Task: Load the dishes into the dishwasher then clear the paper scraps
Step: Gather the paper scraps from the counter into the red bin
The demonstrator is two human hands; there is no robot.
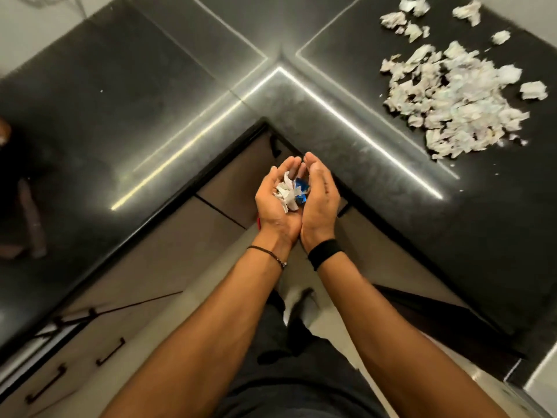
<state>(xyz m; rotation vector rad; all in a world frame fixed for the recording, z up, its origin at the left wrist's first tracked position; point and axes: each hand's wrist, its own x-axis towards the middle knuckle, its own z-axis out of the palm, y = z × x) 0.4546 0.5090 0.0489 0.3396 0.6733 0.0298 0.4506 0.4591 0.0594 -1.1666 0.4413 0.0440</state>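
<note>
Stage: the person is clearing paper; no dishes or dishwasher are showing, so I cannot confirm the loading.
Hands: the left hand (275, 206) and right hand (321, 203) are forming one cup off the tabletop (180, 101) corner, their fingers (313, 162) curving around a handful of scraps (287, 191).
Remaining: a large scrap pile (452, 98) is lying on the tabletop, well apart.
Containers: no bin is showing; the cupped hands are serving instead.
</note>
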